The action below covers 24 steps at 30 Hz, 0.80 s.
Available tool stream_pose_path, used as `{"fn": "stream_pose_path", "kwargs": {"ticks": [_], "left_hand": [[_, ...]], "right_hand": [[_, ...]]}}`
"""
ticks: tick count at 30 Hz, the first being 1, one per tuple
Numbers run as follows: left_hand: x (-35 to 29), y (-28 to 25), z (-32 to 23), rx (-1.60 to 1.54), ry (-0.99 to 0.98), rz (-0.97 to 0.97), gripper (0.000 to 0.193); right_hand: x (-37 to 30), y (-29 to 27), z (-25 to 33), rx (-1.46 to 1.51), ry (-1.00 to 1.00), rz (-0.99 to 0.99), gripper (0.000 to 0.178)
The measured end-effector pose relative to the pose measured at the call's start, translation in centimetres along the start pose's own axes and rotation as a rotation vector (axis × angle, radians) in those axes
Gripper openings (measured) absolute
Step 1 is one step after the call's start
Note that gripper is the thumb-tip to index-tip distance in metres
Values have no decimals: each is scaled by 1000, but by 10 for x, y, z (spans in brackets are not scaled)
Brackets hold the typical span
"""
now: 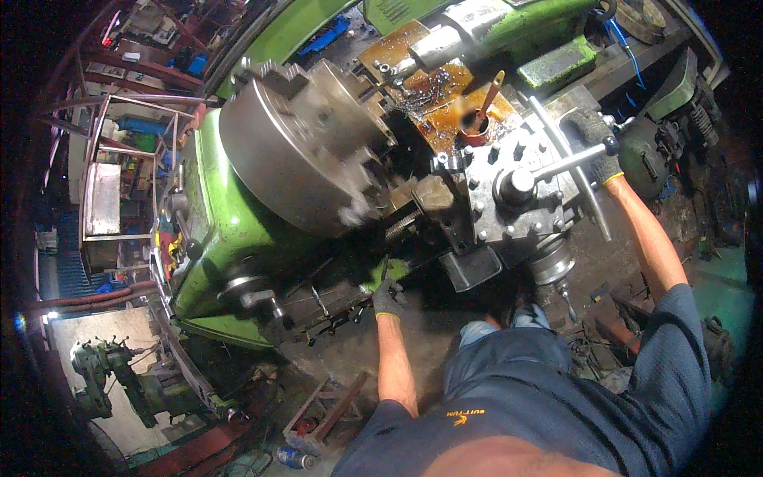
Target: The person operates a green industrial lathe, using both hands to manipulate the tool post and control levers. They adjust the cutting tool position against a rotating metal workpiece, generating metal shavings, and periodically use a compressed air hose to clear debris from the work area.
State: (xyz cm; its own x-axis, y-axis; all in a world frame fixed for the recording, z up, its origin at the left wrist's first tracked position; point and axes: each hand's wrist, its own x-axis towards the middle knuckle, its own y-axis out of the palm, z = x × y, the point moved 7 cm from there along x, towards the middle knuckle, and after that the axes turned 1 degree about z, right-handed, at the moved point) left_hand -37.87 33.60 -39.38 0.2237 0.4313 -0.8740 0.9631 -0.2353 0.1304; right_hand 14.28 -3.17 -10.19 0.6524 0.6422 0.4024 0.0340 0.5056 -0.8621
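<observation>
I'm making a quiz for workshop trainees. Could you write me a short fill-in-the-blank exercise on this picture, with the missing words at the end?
1. The headstock beside the big round chuck is painted ____.
2. The left hand and right hand wear dark gloves with ____ cuffs.
3. The straight handle on top of the tool post is nearer the ____ hand.
4. The person's shirt has ____ sleeves.

Missing words: green; yellow; right; short.

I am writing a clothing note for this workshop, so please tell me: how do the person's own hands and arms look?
The left hand and the right hand each wear a dark grey work glove with a yellow cuff edge. The forearms are uncovered, below the short sleeves of a dark navy shirt.
</observation>
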Motion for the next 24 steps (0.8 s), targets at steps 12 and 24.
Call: {"fn": "stream_pose_path", "kwargs": {"ticks": [12,24], "left_hand": [[7,-8,3,17,-36,-40,27],[5,-7,2,44,13,-37,26]], "right_hand": [[2,3,-3,5,-1,30,20],[0,1,-3,13,-19,-32,18]]}}
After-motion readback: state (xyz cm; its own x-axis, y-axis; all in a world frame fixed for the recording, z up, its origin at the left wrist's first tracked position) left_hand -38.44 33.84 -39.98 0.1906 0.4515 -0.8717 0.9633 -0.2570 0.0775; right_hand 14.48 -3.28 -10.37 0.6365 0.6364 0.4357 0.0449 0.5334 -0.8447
